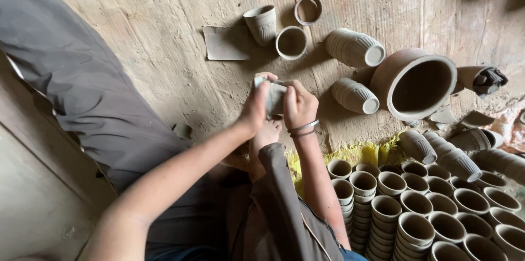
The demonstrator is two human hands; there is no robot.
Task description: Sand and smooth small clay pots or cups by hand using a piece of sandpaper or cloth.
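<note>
While the person sat on the floor with a bare foot [266, 134] drawn in, both hands were closed on one small grey unfired clay cup [275, 97], held just above that foot. The left hand [256, 109] gripped the cup from its left side, thumb over the rim; the right hand [298, 105], with thin metal bangles [304, 128] at the wrist, clasped it from the right, fingers curled over the top.

Just beyond the hands, on the dusty sheet-covered floor [164, 31], lay a flat square grey pad [226, 42], and beside it stood a ribbed grey clay cup [261, 23], tilted, touching a shallower round cup [291, 42]. A loose clay ring [308, 10] sat a little farther off. To the right two ribbed cups lay on their sides, one [355, 48] above the other [355, 96], next to a large terracotta pot [414, 82] tipped over with its mouth toward the viewer.

Nearer the person's right, stacks of plain clay cups [415, 212] stood packed together, with a scrap of yellow cloth [361, 152] showing at their edge, and more ribbed cups [448, 154] lay sideways behind them. A grey trouser leg [82, 86] stretched out on the left.
</note>
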